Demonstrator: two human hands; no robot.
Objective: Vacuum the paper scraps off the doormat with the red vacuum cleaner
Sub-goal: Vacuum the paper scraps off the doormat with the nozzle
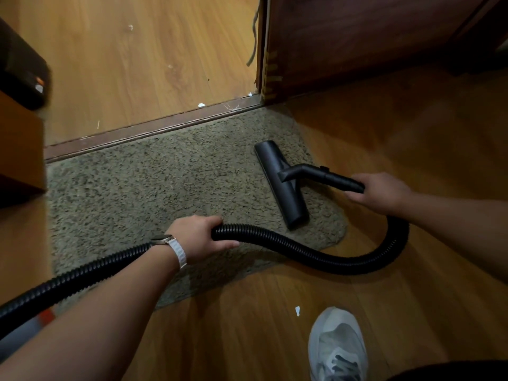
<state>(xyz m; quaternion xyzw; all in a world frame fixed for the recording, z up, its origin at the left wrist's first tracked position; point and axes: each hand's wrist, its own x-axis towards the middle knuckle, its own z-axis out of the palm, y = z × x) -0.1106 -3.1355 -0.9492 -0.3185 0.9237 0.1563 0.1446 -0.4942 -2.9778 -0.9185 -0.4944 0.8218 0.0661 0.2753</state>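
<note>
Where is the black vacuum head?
In the head view, the vacuum head lies on the right end of the doormat, beside the right hand.

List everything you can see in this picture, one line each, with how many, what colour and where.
doormat: one, olive-grey shag, against the threshold
floor nozzle: one, black, flat on the doormat's right part
nozzle tube: one, black, rising from the floor nozzle
hose: one, black, ribbed, from the nozzle tube across the doormat's near part to bottom left
paper scraps: several, white, floor beyond the threshold, one by the shoe
threshold: one, brown, doormat's far edge
door: one, dark brown, top right
shoe: one, pale grey, bottom right
watch: one, white band, left wrist
left hand: one, grips the hose
right hand: one, grips the nozzle tube
</note>
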